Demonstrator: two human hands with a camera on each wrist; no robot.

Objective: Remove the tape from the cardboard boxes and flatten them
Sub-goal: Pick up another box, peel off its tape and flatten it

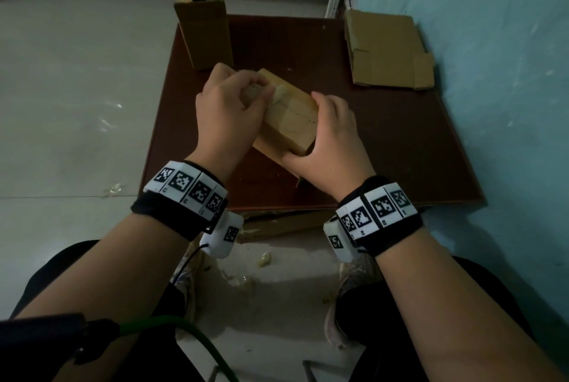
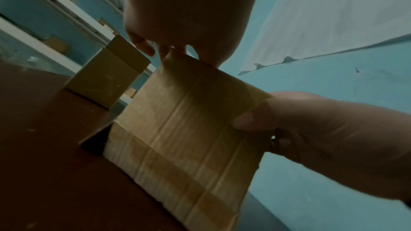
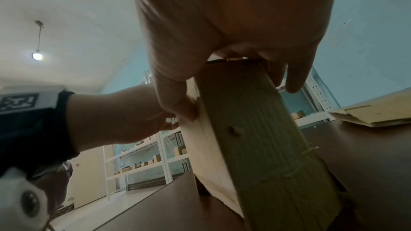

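Note:
A small cardboard box (image 1: 289, 122) lies slanted on the brown table (image 1: 385, 150), held up off it at one end. Glossy tape (image 1: 281, 95) runs along its top seam. My left hand (image 1: 255, 89) curls over the far left end and pinches the box's top edge by the tape; whether it holds the tape itself is hidden. My right hand (image 1: 323, 135) grips the near right end, thumb on the side. The left wrist view shows the box (image 2: 189, 129) between my left hand (image 2: 169, 48) and right hand (image 2: 255, 120). The right wrist view shows my right hand (image 3: 222, 50) clamping the box (image 3: 255, 138).
A tall open cardboard box (image 1: 203, 33) stands at the table's back left corner. A flattened box (image 1: 388, 48) lies at the back right by the blue wall. Tape scraps (image 1: 264, 258) lie on the floor near my knees. Shelving (image 3: 142, 161) stands beyond the table.

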